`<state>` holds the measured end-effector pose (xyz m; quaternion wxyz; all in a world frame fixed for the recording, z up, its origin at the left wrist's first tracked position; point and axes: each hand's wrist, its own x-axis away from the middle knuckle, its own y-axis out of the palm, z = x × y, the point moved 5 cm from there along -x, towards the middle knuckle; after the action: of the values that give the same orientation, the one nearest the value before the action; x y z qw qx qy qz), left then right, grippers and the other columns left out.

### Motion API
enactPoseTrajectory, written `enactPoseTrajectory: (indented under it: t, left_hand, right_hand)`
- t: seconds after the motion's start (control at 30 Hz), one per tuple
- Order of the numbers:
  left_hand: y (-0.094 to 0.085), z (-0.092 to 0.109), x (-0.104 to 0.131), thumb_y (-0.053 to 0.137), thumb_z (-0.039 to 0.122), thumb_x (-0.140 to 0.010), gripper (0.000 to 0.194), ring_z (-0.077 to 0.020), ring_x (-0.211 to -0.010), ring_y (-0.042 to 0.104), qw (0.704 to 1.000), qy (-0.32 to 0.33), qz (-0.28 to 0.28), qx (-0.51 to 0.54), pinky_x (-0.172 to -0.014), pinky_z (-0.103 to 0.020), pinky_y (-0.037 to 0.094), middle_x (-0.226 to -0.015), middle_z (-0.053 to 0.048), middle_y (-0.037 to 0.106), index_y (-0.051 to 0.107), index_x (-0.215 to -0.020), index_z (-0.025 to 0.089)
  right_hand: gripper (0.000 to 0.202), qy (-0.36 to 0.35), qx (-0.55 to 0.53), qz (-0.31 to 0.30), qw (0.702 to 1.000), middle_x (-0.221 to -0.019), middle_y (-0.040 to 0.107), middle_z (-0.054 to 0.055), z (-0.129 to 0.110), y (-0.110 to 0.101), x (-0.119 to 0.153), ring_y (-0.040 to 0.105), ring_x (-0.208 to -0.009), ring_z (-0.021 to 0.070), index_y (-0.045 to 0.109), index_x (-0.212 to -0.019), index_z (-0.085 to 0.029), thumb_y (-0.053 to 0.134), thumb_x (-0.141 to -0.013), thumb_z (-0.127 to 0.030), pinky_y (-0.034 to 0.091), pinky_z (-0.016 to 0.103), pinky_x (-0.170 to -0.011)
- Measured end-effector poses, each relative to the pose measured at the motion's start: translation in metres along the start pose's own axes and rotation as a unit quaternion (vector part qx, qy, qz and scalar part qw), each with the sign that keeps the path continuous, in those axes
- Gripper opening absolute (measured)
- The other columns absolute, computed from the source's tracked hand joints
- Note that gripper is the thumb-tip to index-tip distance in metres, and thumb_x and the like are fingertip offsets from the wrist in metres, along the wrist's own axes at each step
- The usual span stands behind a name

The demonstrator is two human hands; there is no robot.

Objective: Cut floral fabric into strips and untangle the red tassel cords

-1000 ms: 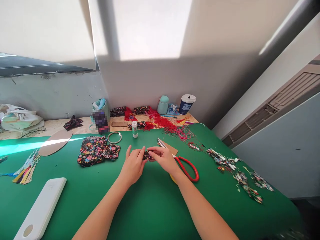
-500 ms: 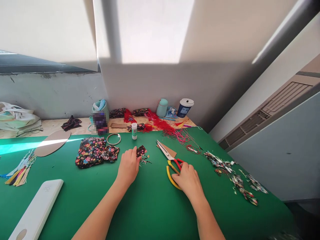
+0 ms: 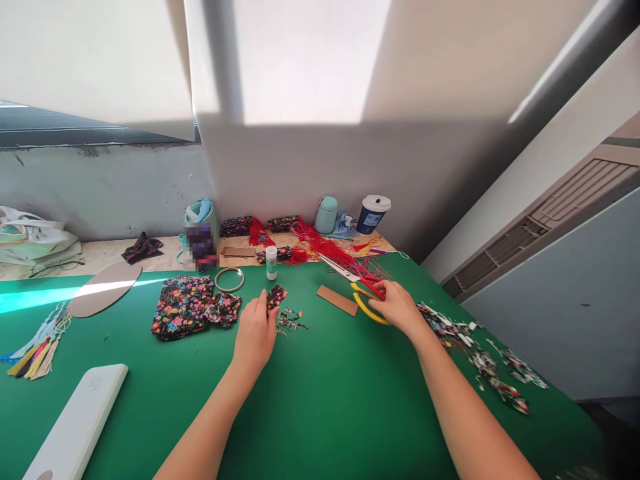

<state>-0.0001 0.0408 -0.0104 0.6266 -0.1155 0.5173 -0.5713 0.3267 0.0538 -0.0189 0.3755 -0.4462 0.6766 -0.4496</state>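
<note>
Floral strip is pinched in the left hand, poking out toward 1 o'clock. The right hand has a solid grip on the scissors handles, blades aimed at 10. Around the strip: scraps at 5, brown card at 3, glue stick at 12, on the green desk.

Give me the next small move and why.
Perhaps set the scissors down clear of the cardboard: the right hand holds them by the red handle, blades not aimed at the cloth in the left hand, and the cardboard lies bare.
</note>
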Motion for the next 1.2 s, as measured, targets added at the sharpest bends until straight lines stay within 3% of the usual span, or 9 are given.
enactPoseTrajectory:
  t: [0.17, 0.33, 0.47, 0.57, 0.73, 0.83, 1.03, 1.13, 1.2]
  left_hand:
    - [-0.006, -0.004, -0.002, 0.036, 0.033, -0.095, 0.043, -0.0255, -0.089, 0.06, 0.999, -0.015, 0.023, 0.018, -0.076, -0.039, 0.05, -0.094, -0.014, 0.062, 0.047, -0.129, 0.009]
    - [-0.008, -0.006, -0.004, 0.035, 0.034, -0.095, 0.046, -0.0262, -0.091, 0.059, 0.998, -0.035, 0.019, 0.042, -0.078, -0.041, 0.049, -0.094, -0.015, 0.062, 0.045, -0.132, 0.008]
    - [-0.01, -0.01, -0.006, 0.034, 0.036, -0.095, 0.049, -0.0274, -0.094, 0.059, 0.996, -0.055, 0.023, 0.059, -0.08, -0.042, 0.049, -0.096, -0.016, 0.063, 0.045, -0.132, 0.007]
    - [-0.015, -0.014, -0.009, 0.035, 0.036, -0.095, 0.049, -0.0281, -0.096, 0.059, 0.995, -0.062, 0.035, 0.063, -0.082, -0.044, 0.048, -0.097, -0.017, 0.063, 0.046, -0.131, 0.006]
    - [-0.029, -0.022, -0.014, 0.038, 0.037, -0.093, 0.048, -0.0285, -0.101, 0.059, 0.992, -0.073, 0.087, 0.06, -0.086, -0.043, 0.047, -0.105, -0.019, 0.064, 0.049, -0.129, 0.005]
    - [-0.034, -0.025, -0.016, 0.039, 0.037, -0.093, 0.048, -0.0273, -0.097, 0.061, 0.989, -0.08, 0.105, 0.066, -0.085, -0.042, 0.048, -0.103, -0.018, 0.065, 0.05, -0.128, 0.007]
    - [-0.036, -0.022, -0.015, 0.039, 0.035, -0.093, 0.048, -0.0275, -0.099, 0.059, 0.989, -0.079, 0.102, 0.067, -0.085, -0.041, 0.047, -0.105, -0.019, 0.064, 0.049, -0.128, 0.004]
    - [-0.038, -0.024, -0.016, 0.04, 0.035, -0.093, 0.047, -0.0267, -0.095, 0.06, 0.988, -0.085, 0.105, 0.068, -0.083, -0.04, 0.048, -0.101, -0.017, 0.065, 0.05, -0.128, 0.005]
    - [-0.039, -0.027, -0.017, 0.04, 0.036, -0.093, 0.047, -0.0264, -0.093, 0.061, 0.987, -0.089, 0.111, 0.068, -0.082, -0.04, 0.048, -0.1, -0.017, 0.065, 0.05, -0.127, 0.006]
  right_hand:
    - [0.025, -0.025, 0.011, -0.042, 0.999, -0.08, 0.066, 0.009, 0.003, 0.002, -0.044, 0.062, -0.078, 0.0233, 0.065, -0.082, -0.013, 0.067, -0.066, -0.032, 0.044, 0.028, -0.064]
    - [0.034, -0.019, 0.025, -0.045, 0.998, -0.089, 0.064, 0.013, -0.003, 0.009, -0.048, 0.061, -0.086, 0.0271, 0.063, -0.096, -0.01, 0.067, -0.07, -0.03, 0.045, 0.033, -0.071]
    - [0.042, -0.086, 0.029, -0.048, 0.995, -0.111, 0.057, 0.014, -0.036, 0.015, -0.031, 0.053, -0.108, 0.0289, 0.059, -0.11, -0.015, 0.064, -0.074, -0.037, 0.042, 0.035, -0.086]
    - [0.038, -0.138, 0.032, -0.137, 0.98, -0.098, 0.064, 0.01, -0.064, 0.029, -0.019, 0.06, -0.093, 0.0251, 0.064, -0.099, -0.016, 0.073, -0.066, -0.033, 0.045, 0.029, -0.076]
    - [0.03, -0.15, 0.056, -0.208, 0.965, -0.092, 0.07, 0.006, -0.082, 0.036, -0.02, 0.064, -0.079, 0.0176, 0.065, -0.101, -0.017, 0.068, -0.071, -0.016, 0.044, 0.022, -0.063]
    - [0.02, -0.17, 0.088, -0.195, 0.962, -0.092, 0.07, 0.007, -0.096, 0.035, -0.024, 0.065, -0.082, 0.0192, 0.068, -0.096, -0.017, 0.057, -0.08, -0.015, 0.044, 0.023, -0.065]
    - [0.039, -0.253, 0.152, -0.13, 0.947, -0.104, 0.065, 0.018, -0.162, 0.05, -0.028, 0.061, -0.099, 0.0274, 0.066, -0.11, -0.012, 0.041, -0.081, -0.001, 0.044, 0.031, -0.075]
    - [0.039, -0.323, 0.153, -0.138, 0.924, -0.1, 0.066, 0.017, -0.189, 0.059, -0.011, 0.063, -0.094, 0.0248, 0.067, -0.107, -0.011, 0.039, -0.083, 0.0, 0.044, 0.031, -0.076]
    - [0.037, -0.38, 0.142, -0.155, 0.901, -0.098, 0.067, 0.014, -0.193, 0.061, 0.011, 0.063, -0.091, 0.0229, 0.067, -0.107, -0.013, 0.04, -0.084, -0.003, 0.044, 0.03, -0.077]
